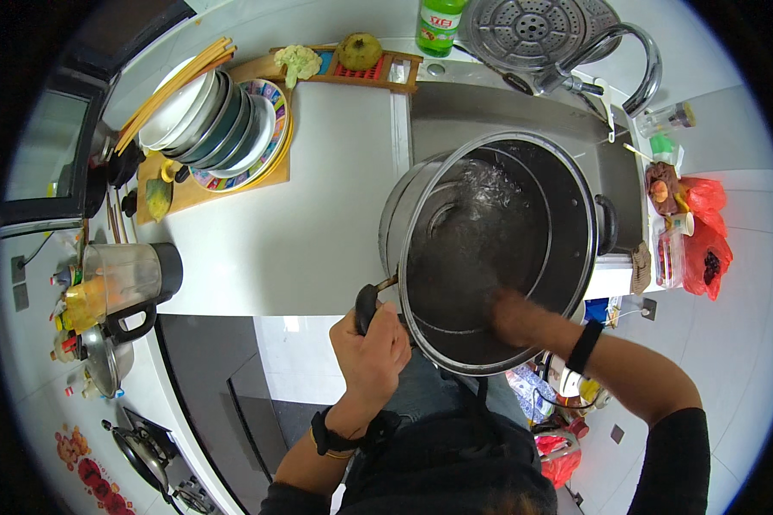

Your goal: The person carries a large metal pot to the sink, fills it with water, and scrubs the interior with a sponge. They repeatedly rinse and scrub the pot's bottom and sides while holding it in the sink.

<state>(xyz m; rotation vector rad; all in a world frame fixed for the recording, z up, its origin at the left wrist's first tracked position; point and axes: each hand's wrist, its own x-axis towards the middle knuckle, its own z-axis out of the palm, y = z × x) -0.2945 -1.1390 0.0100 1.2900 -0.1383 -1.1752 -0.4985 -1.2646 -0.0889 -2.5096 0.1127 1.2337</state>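
Observation:
A large stainless steel pot (pixel 412 212) with water in it is tilted over the sink (pixel 618 161), its open mouth towards me. My left hand (pixel 373 347) is closed around the pot's black side handle, at the lower left of the rim. Inside the pot, near the lower wall, is my right hand (pixel 518 318), blurred; whether its fingers hold anything cannot be seen. The pot's other black handle (pixel 607 224) is on the right, untouched. Behind the pot stands a chrome faucet (pixel 647 58), and the water's surface is rippled at the far side.
Stacked bowls and plates (pixel 232 129) with chopsticks lie on a wooden board (pixel 212 199) at the left. A blender jug (pixel 129 277) stands nearer. Green detergent (pixel 438 29) and a steamer plate (pixel 528 29) are behind the sink; red plastic bags (pixel 708 244) lie at the right.

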